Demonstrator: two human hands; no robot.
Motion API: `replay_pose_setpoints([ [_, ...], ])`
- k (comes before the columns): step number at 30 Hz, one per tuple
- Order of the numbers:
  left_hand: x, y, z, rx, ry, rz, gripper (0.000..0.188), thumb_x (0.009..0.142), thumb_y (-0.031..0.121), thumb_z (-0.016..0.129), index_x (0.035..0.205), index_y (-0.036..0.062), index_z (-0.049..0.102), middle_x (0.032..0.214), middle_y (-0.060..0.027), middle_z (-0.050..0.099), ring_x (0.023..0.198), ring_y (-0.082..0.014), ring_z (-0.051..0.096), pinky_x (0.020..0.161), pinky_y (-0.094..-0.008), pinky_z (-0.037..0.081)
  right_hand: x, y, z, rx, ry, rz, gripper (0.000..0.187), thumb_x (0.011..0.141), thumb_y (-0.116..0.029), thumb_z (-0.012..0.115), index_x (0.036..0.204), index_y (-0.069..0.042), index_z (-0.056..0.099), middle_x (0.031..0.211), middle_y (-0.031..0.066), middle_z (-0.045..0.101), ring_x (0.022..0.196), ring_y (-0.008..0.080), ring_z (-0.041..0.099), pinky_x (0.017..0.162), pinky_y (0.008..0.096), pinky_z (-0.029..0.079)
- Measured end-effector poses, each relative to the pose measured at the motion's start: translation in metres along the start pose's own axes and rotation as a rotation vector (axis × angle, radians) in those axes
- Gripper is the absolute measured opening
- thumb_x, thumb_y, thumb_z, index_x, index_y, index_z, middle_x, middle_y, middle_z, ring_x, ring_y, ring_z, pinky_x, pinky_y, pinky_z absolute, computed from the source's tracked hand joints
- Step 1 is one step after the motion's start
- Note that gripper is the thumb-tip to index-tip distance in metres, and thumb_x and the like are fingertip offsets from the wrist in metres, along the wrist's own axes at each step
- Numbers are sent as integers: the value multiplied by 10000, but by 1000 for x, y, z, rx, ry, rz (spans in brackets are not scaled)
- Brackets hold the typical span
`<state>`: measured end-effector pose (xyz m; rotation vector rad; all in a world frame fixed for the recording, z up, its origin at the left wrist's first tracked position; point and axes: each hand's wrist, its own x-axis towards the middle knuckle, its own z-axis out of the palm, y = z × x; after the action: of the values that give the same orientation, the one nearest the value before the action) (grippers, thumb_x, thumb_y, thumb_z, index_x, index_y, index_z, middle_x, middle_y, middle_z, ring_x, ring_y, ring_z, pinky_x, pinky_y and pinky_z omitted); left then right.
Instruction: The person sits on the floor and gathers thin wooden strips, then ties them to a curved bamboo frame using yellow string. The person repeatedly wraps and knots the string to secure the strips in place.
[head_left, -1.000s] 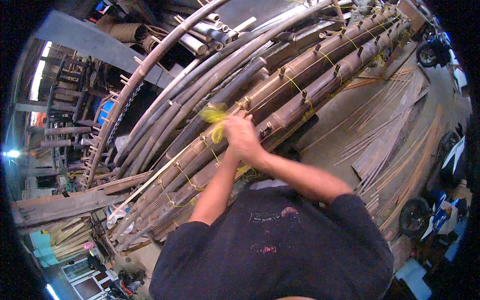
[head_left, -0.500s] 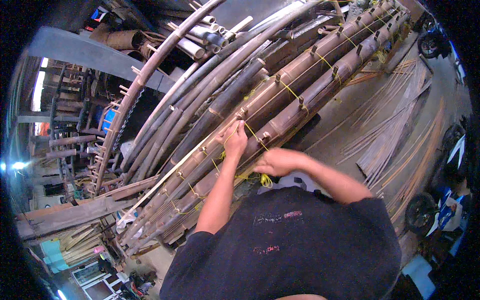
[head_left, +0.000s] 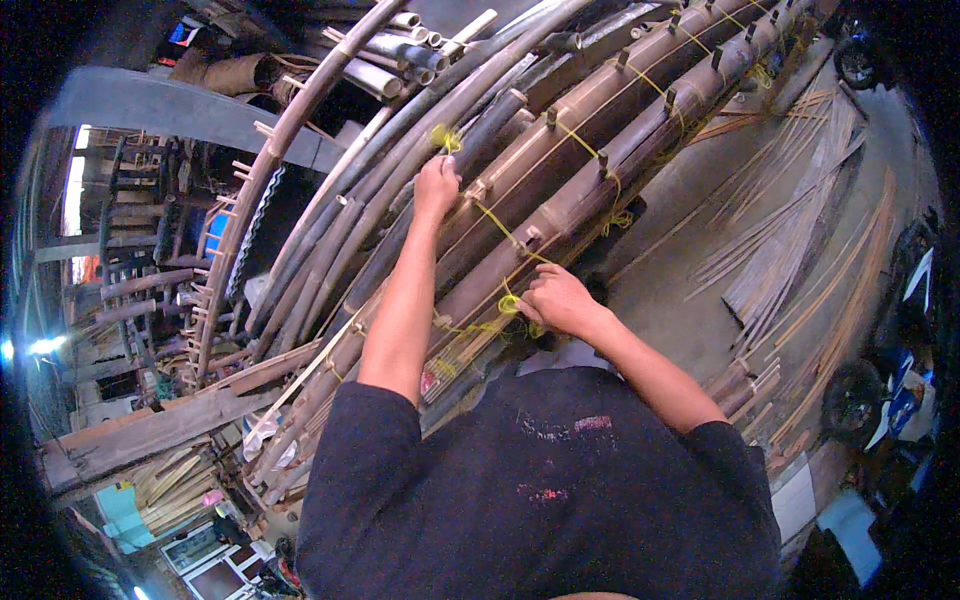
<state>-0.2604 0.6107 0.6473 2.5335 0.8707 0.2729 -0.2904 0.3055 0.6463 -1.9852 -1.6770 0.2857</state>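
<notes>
Far left: curved bamboo pole point(head_left: 262, 165) set with short pegs, blue drum point(head_left: 217, 235) partly behind it. Near left, stacked pale slats point(head_left: 175, 485).

Left of centre, the left hand point(head_left: 437, 190) reached out past the paired poles, fingers drawn narrow about a yellow cord bundle point(head_left: 447, 138) that stuck out beyond the fingertips. Dark bamboo poles lay behind.

Centre: far bamboo pole point(head_left: 590, 98) and near bamboo pole point(head_left: 640, 150) ran side by side from near left to far right, dark pegs point(head_left: 603, 165) standing along both. A tight cord point(head_left: 498, 222) crossed from one to the other. Judged heavy and rigid, the poles rounded and perhaps slick; best held at a peg or from beneath. The cord looked light, limp and thin, strong in pull but prone to snarling; best pinched close to the wrap, with the spare kept bunched.

Right of that, a loose cord loop point(head_left: 508, 302) hung just beside the right hand point(head_left: 558, 300), whose fingers were curled closed, apparently on the cord where it came off the near pole; exact grip could not be told.

Farther right, thin strips point(head_left: 848, 280) lay spread on the floor, a dark wheel point(head_left: 853, 396) beyond.
</notes>
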Motion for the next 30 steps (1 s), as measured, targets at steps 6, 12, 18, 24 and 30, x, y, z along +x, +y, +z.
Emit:
replay_pose_setpoints([
  [6, -131, -51, -96, 39, 109, -78, 371, 938, 278, 489, 1184, 20, 592, 1135, -241, 625, 1073, -418, 583, 931, -447, 448, 2, -77, 57, 532, -63, 136, 337, 917, -337, 553, 979, -16, 635, 907, 194, 640, 915, 368, 621, 849, 464, 488],
  [12, -212, -90, -66, 43, -115, 16, 356, 877, 265, 616, 1203, 128, 572, 1191, -101, 622, 1168, -326, 527, 954, -749, 228, 50, -140, 102, 2163, 740, 1016, 236, 954, -312, 515, 972, -102, 622, 868, 22, 616, 818, 151, 571, 782, 342, 467],
  [18, -215, -87, -39, 57, 301, 134, 296, 905, 300, 596, 1074, 60, 637, 1033, -161, 675, 915, -396, 606, 866, -492, 436, 151, -195, 78, 420, 347, 195, 386, 945, -398, 479, 1049, -76, 665, 998, 148, 631, 988, 316, 578, 981, 511, 370],
  [24, -201, -94, -50, -24, -45, -13, 282, 876, 250, 553, 1125, 141, 627, 974, -209, 674, 969, -432, 607, 836, -620, 287, 208, -100, 45, -338, 81, 346, 505, 917, -509, 506, 1020, -58, 709, 1099, 180, 640, 1127, 360, 549, 1042, 536, 337],
  [30, -213, -110, -45, -27, 120, -12, 220, 930, 285, 502, 985, 137, 655, 909, -131, 694, 887, -363, 638, 878, -560, 283, 143, -144, -11, 866, -292, 68, 404, 952, -379, 527, 877, -5, 661, 796, 181, 657, 737, 281, 587, 711, 408, 469],
])
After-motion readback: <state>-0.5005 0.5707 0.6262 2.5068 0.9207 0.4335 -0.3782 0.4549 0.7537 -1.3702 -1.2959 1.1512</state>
